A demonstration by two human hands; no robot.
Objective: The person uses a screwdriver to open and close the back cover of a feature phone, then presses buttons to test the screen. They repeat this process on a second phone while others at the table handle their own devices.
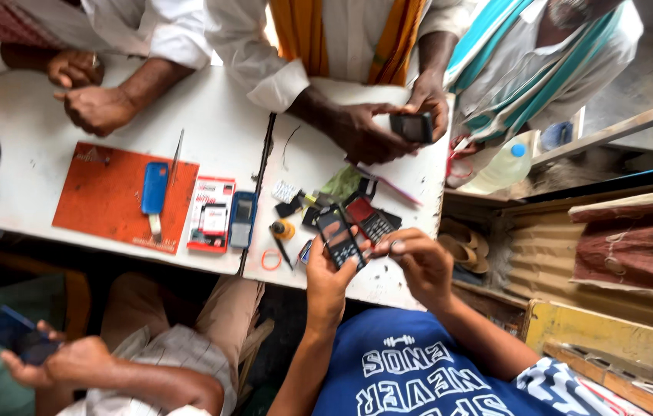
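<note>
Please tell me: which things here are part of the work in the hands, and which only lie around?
In hand:
left hand
black keypad phone
right hand

Lying about:
orange mat
blue phone cover
blue phone
orange rubber band

A glossy black plastic phone (pixel 339 237) is held above a scuffed, matt white table (pixel 218 131) with an orange rubbery mat (pixel 103 192).

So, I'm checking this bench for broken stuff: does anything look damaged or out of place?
Yes. The left hand holds a black keypad phone that looks whole, but the second phone by the right hand lies open, red inside showing, with small loose parts scattered beside it on the white table.
</note>
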